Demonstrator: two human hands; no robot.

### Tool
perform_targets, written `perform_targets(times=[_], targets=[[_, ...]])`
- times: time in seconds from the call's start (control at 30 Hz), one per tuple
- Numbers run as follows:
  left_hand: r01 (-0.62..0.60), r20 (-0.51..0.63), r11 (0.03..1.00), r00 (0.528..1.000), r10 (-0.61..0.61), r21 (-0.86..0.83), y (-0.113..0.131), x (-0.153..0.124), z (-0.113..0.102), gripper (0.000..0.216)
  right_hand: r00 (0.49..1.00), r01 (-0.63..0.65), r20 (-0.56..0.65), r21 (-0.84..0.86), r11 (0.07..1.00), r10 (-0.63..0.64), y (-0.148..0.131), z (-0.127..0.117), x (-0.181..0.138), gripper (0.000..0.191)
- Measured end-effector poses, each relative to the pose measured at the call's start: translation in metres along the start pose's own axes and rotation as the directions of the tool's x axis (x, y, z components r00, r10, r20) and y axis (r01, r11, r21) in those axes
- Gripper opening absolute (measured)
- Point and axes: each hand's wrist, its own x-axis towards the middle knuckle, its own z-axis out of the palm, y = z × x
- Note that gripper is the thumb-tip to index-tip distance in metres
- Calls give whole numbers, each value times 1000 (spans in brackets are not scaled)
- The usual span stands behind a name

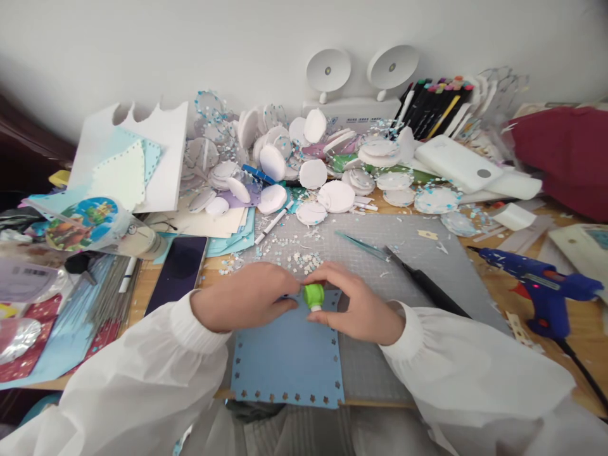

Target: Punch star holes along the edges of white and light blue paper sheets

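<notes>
A blue sheet of paper (287, 354) lies at the front of the grey cutting mat (380, 367), with small flower-shaped holes along its edges. At its far edge my right hand (354, 303) grips a small green and white craft punch (314, 295) between thumb and fingers. My left hand (251, 296) is closed at the paper's far edge, just left of the punch; its fingertips are partly hidden. Beyond both hands, tiny white and blue punched paper shapes (304, 258) are scattered over the mat.
Tweezers (361, 245) and a black-handled knife (427, 285) lie on the mat's right. A blue glue gun (541, 278) with a red light sits further right, its cord running forward. A phone (178, 269) lies left. White paper discs (313, 174) crowd the back.
</notes>
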Motion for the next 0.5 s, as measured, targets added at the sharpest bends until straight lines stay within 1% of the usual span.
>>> perform_targets(times=[0.13,0.2,0.4,0.5], targets=[[-9,-7,1000,1000,9,11,0,0,2,13,999,-50,2,13,999,50,0,1,-1,38],[-18,-16,1000,1000,18,13,-1,0,2,13,999,-51,-8,10,999,51,0,2,-1,37],[-31,-62,1000,998,30,-5,-6,0,6,17,1000,14,-23,-82,997,-16,0,4,0,35],[-21,-97,997,995,14,-72,-7,-4,5,14,996,71,-39,-122,990,-76,1,5,-1,33]])
